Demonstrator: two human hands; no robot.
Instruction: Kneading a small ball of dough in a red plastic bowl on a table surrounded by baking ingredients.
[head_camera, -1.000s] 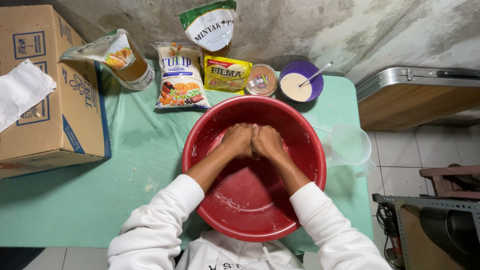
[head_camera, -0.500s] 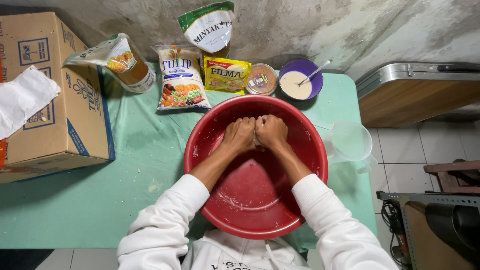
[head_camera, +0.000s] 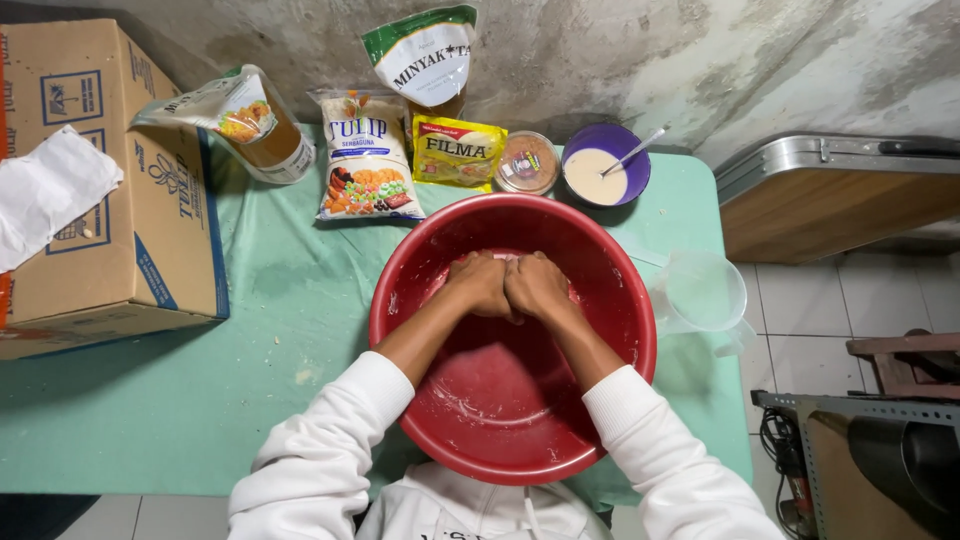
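Pressing side by side, left hand and right hand point away inside red basin.

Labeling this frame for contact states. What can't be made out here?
Head view only:
- What the left hand and right hand press on in the red basin: the fists cover it.
- Fingertips and palms: curled under, out of sight.
- Contents of the small lidded tub: too small to tell.
- Cardboard box: cut off by the left edge.
- Metal-edged case: cut off by the right edge.
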